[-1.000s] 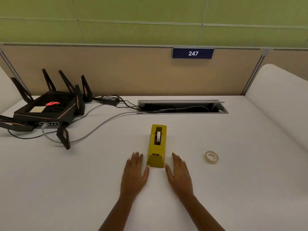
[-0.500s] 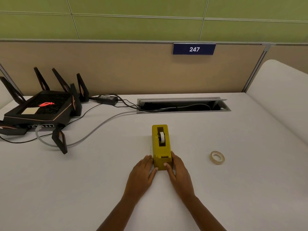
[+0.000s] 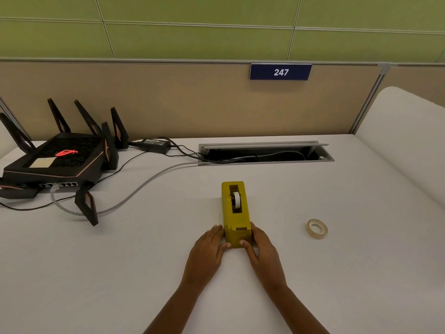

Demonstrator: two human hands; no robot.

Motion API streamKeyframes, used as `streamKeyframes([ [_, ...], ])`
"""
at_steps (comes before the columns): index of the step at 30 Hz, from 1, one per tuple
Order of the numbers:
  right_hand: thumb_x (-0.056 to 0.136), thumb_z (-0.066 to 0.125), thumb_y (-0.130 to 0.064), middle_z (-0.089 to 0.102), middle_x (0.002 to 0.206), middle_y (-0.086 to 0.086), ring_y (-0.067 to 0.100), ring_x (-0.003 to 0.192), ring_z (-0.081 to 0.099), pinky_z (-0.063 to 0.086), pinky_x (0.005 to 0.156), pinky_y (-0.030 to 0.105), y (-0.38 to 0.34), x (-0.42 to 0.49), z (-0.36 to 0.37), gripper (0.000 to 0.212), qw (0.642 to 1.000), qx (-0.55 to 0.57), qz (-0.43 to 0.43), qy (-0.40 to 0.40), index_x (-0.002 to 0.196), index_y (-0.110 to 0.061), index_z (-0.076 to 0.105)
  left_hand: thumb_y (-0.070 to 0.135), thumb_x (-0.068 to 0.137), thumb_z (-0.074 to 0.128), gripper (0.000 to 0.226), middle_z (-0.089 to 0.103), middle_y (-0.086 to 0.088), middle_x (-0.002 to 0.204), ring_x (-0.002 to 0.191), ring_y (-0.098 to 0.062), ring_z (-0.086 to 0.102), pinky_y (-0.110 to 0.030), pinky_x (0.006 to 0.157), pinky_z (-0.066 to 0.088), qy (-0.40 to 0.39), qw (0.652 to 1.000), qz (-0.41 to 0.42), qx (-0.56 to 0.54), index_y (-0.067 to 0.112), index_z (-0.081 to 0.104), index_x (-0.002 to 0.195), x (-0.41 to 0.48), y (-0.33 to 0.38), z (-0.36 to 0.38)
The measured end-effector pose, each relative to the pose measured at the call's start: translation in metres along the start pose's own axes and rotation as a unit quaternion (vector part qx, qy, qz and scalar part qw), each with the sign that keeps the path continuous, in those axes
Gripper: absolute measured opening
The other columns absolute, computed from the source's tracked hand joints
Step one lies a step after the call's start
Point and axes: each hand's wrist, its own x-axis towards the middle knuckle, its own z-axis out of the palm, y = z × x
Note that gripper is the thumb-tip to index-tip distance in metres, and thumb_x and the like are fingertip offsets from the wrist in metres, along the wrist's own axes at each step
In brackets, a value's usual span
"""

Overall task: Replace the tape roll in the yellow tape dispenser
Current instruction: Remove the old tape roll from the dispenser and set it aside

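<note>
We see the yellow tape dispenser (image 3: 235, 213) standing on the white tabletop (image 3: 337, 273), with its cutter end turned toward us and its long body pointing away. Our left hand (image 3: 207, 251) presses on the left side of this near end and our right hand (image 3: 264, 249) on the right side, so both hands are clamped on the dispenser, one thumb on each front corner. We judge that this hold is to keep the dispenser steady, or to bring it closer, before the roll is taken out.

The old tape roll (image 3: 236, 200) sits upright in the slot on top of the dispenser, beyond our fingers and not touched by them. It looks thin, so probably it is almost finished.

The new tape roll (image 3: 317, 228) lies flat on the tabletop, to the right of the right hand and well apart from it, within easy reach we think. The black router (image 3: 57, 162) and its cables (image 3: 144, 189) stay far on the left and do not disturb the work.

The exchange itself is not yet begun.
</note>
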Motion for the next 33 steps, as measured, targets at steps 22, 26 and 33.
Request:
streamKeyframes([
  [22, 0.093, 0.045, -0.014, 0.054, 0.116, -0.006, -0.011, 0.099, 0.052, 0.037, 0.085, -0.004, -0.012, 0.020, -0.016, 0.030, 0.991, 0.119, -0.027, 0.061, 0.121, -0.024, 0.047, 0.078, 0.071, 0.023, 0.077, 0.025, -0.002, 0.150, 0.135, -0.013, 0.028, -0.024, 0.105, 0.032, 0.043, 0.992, 0.062, -0.106, 0.033, 0.011, 0.133, 0.021, 0.006, -0.006],
  [26, 0.092, 0.050, -0.011, 0.056, 0.123, 0.010, 0.013, 0.104, 0.057, 0.046, 0.086, 0.016, -0.019, 0.051, -0.030, 0.032, 0.995, 0.050, -0.067, 0.058, 0.123, -0.010, 0.048, 0.082, 0.067, 0.023, 0.094, 0.034, -0.009, 0.146, 0.131, -0.023, 0.039, -0.027, 0.100, 0.040, 0.046, 0.993, 0.046, -0.101, 0.017, 0.028, 0.136, 0.023, 0.007, -0.007],
  [33, 0.089, 0.055, -0.027, 0.042, 0.138, 0.009, 0.023, 0.118, 0.050, 0.047, 0.093, 0.034, -0.028, 0.082, -0.036, 0.047, 0.987, -0.115, -0.098, -0.060, 0.132, -0.015, 0.039, 0.079, 0.070, 0.029, 0.082, 0.017, 0.007, 0.149, 0.136, -0.008, 0.022, -0.020, 0.106, 0.030, 0.051, 0.989, 0.078, -0.118, 0.034, 0.005, 0.134, 0.026, 0.005, -0.007],
])
